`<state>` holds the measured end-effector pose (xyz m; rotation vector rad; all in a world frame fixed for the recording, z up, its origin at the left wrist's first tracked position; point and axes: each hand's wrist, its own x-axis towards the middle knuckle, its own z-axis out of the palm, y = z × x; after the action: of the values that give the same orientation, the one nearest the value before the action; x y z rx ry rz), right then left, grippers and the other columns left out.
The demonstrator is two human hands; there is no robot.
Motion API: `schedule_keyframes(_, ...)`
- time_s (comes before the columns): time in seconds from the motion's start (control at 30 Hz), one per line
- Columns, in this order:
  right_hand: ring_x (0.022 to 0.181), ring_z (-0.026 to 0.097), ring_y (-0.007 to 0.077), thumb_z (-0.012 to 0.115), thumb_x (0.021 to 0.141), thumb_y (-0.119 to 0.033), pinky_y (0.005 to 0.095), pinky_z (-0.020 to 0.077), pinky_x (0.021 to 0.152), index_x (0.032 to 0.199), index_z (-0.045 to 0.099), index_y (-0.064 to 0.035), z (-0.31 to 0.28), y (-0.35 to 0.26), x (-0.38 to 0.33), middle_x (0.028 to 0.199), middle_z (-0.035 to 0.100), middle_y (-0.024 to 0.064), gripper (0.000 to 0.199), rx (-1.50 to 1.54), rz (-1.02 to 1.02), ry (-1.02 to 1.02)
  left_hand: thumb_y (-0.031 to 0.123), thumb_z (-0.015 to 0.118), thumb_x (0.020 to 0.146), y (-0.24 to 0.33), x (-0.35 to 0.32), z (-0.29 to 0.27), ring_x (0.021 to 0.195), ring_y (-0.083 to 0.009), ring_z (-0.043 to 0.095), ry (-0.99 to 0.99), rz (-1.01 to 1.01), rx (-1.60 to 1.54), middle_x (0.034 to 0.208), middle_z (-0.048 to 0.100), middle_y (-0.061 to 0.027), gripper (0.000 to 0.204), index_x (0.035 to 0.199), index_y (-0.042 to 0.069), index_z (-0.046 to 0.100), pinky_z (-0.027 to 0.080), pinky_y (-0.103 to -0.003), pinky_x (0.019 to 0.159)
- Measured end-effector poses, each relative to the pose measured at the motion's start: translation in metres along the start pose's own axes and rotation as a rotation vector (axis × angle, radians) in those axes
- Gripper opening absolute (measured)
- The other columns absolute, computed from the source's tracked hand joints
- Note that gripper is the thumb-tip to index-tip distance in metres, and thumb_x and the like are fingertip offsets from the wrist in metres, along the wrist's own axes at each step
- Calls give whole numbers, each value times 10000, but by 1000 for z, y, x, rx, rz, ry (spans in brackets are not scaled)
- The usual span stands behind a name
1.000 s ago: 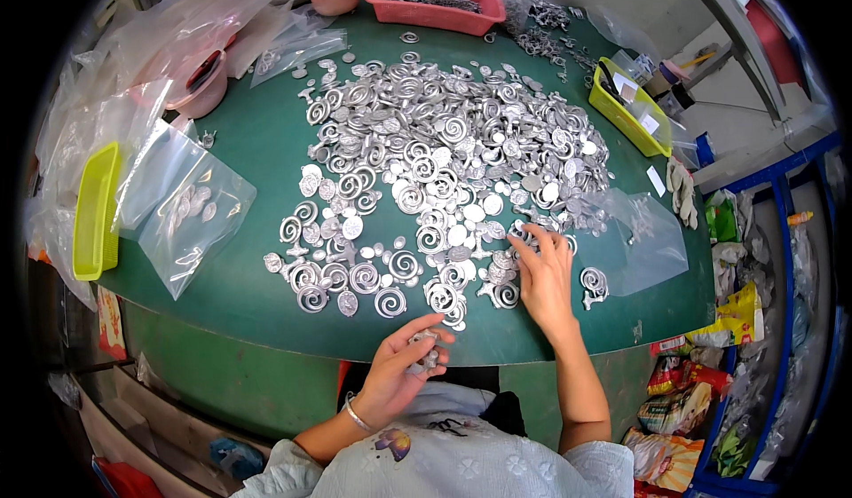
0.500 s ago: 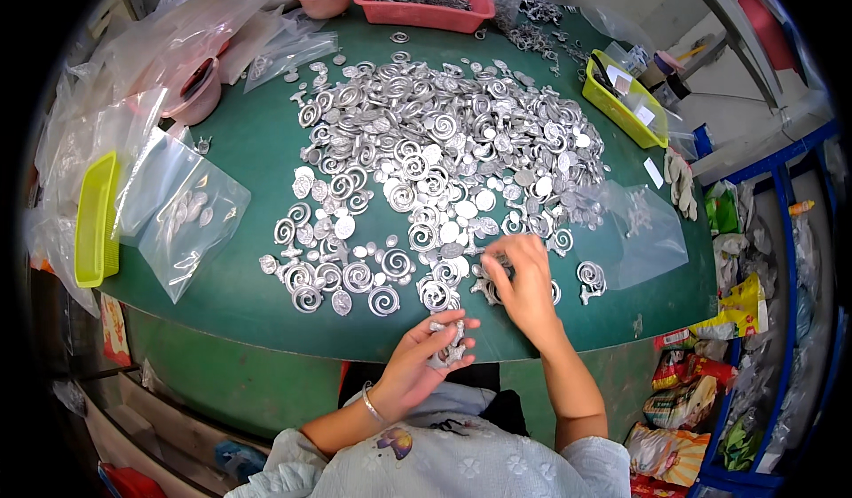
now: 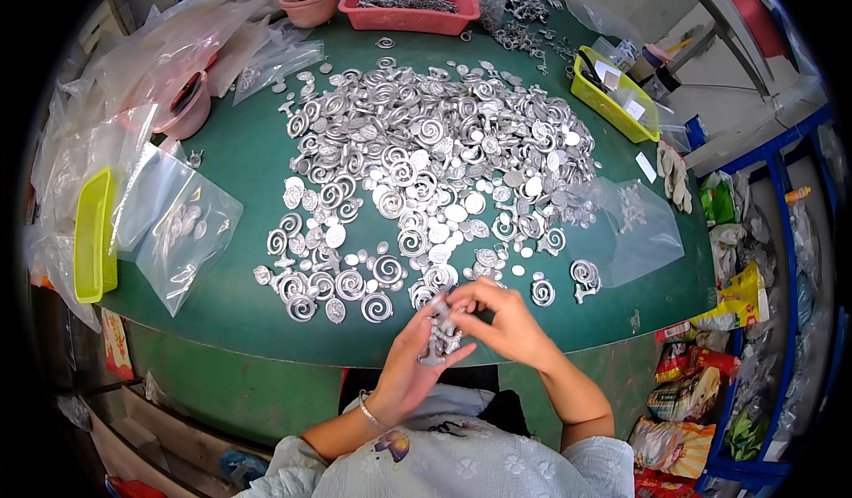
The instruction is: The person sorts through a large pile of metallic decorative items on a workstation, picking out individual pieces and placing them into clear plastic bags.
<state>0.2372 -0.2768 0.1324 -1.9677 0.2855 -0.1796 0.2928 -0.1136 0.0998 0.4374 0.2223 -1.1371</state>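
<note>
2 hands meet over the bench point(image 3: 231, 320) edge: left hand point(image 3: 410, 367) and right hand point(image 3: 504, 320) each grip closed on 1 silver metal cluster point(image 3: 441, 331), countless spirals point(image 3: 417, 169) beyond.

Bare green desk point(image 3: 240, 307) left of the hands point(image 3: 461, 334); dense pile of silver spirals point(image 3: 426, 161) blocking straight ahead; clear plastic bag point(image 3: 635, 232) lying to the right.

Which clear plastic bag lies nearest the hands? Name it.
The clear bag on the right, flat on the green table beside the spiral pile. The bags on the left lie farther from both hands.
</note>
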Motion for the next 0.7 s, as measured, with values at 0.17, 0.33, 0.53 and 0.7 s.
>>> schedule_keyframes(0.17, 1025, 524, 348, 650, 835, -183, 412, 421, 873, 1077, 588, 15, -44, 42, 29, 1094, 579, 187, 319, -402, -55, 427, 171, 539, 943, -2, 4, -13, 1001, -225, 611, 17, -144, 136, 1194, 572, -137, 406, 1320, 57, 444, 532, -401, 849)
schedule_keyframes(0.33, 1338, 236, 443, 605, 862, -380, 600, 208, 1043, 1339, 414, -2, -26, 76, 26, 1418, 273, 310, 638, -926, 54, 238, 94, 562, 909, -3, 1, -6, 948, -213, 617, -27, -134, 211, 1208, 561, -134, 422, 1315, 65, 452, 547, -392, 812)
schedule_keyframes(0.53, 1292, 334, 413, 648, 845, -221, 483, 258, 1068, 1237, 521, -21, -31, 43, 34, 1367, 401, 230, 457, -446, -194, 99, 44, 563, 902, -1, 1, -9, 994, -207, 604, -97, -104, 188, 1253, 530, -135, 507, 1377, 56, 385, 543, -381, 826)
schedule_keyframes(0.7, 1164, 412, 398, 650, 813, -207, 464, 319, 1000, 1225, 500, 17, -95, 77, 128, 1242, 468, 240, 493, -634, -237, 716, 39, 590, 880, -4, 1, -5, 966, -217, 604, -81, -115, 217, 1209, 543, -125, 547, 1383, 56, 375, 553, -386, 804)
